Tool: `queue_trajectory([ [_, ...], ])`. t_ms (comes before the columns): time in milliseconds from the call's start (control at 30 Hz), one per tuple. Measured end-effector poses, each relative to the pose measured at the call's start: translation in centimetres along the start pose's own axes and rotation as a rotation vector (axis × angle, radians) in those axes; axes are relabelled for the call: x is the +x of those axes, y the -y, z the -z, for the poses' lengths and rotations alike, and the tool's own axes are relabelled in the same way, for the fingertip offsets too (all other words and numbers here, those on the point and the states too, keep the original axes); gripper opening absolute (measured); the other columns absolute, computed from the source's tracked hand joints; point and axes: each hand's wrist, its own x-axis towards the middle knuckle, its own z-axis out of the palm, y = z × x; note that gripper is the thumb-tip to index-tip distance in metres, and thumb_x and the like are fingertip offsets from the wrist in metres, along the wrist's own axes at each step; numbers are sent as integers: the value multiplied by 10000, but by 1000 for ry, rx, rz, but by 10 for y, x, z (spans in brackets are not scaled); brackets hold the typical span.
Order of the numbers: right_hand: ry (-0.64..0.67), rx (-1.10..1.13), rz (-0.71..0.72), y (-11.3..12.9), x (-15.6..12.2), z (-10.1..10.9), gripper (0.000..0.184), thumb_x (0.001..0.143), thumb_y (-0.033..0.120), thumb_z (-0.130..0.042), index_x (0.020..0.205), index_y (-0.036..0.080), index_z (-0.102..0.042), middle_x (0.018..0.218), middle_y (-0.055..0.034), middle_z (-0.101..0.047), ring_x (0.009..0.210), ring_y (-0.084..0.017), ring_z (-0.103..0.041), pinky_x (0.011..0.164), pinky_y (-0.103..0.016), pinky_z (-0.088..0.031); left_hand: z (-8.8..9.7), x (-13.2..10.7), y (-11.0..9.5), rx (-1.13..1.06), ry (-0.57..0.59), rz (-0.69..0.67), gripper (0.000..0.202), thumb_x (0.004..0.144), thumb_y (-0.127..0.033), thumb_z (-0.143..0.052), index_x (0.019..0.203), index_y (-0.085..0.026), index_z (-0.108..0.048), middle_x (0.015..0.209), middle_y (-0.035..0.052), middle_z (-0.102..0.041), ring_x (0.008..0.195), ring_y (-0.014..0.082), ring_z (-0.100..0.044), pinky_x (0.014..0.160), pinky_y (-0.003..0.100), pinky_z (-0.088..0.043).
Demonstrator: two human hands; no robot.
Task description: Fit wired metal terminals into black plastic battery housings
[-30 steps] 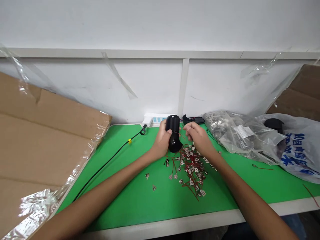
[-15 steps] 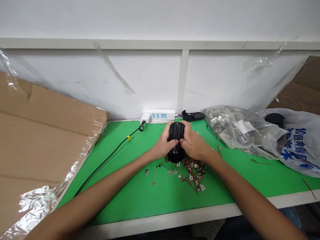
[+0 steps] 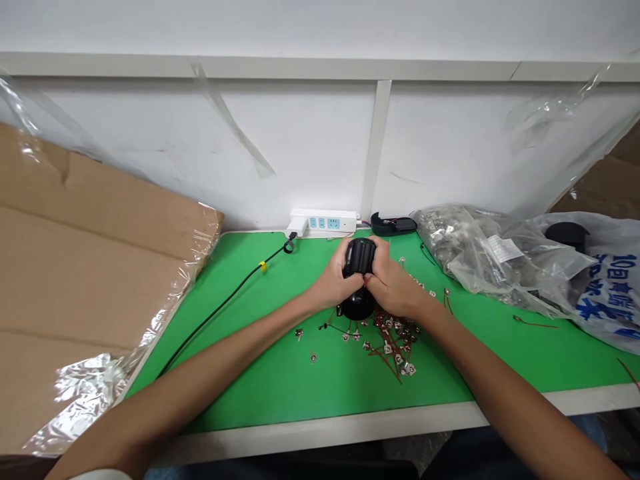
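Both my hands grip a black plastic housing [image 3: 359, 257] with a ridged upper part and a rounded lower end, held over the green mat. My left hand [image 3: 336, 277] wraps its left side, the thumb pressed on the front. On the right side my right hand [image 3: 393, 280] is closed round it, its thumb near a short bit of red wire [image 3: 367, 281] at the middle. Just below and to the right lies a heap of small metal contact pieces with red wires [image 3: 395, 343]. A few loose metal contacts [image 3: 313, 358] lie left of the heap.
A white power strip [image 3: 333, 222] with a plugged-in black cable [image 3: 225, 300] stands by the wall. Beside it is another black housing [image 3: 393, 225]. Clear bags of parts [image 3: 480, 253] and a printed plastic bag [image 3: 613, 287] lie right; a cardboard sheet [image 3: 90, 247] stands left.
The view has shifted slightly, so the scene sits a little higher and further right. Both hands keep hold of the black housing; the thumbs have moved slightly and red wire shows between them.
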Motion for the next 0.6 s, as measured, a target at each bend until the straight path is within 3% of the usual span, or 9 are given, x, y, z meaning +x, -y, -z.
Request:
queue_trajectory([
  [200,-1,50,10,1,0,1,623,919,224,-442,1479,185,-172,1314,-209,-520,1160,-386,-590,998,-670,-501,-3,1,-4,-2,4,-12,492,726,-239,-689,1174,-216,-488,1057,35,-566,971,220,-545,793,334,-465],
  [600,19,37,31,-6,0,-2,604,971,300,-430,1498,177,-159,1218,-188,-562,1002,-353,-623,908,-599,-540,-6,2,-5,-9,-64,12,468,700,-218,-696,1144,-212,-547,965,22,-564,868,197,-539,740,332,-488],
])
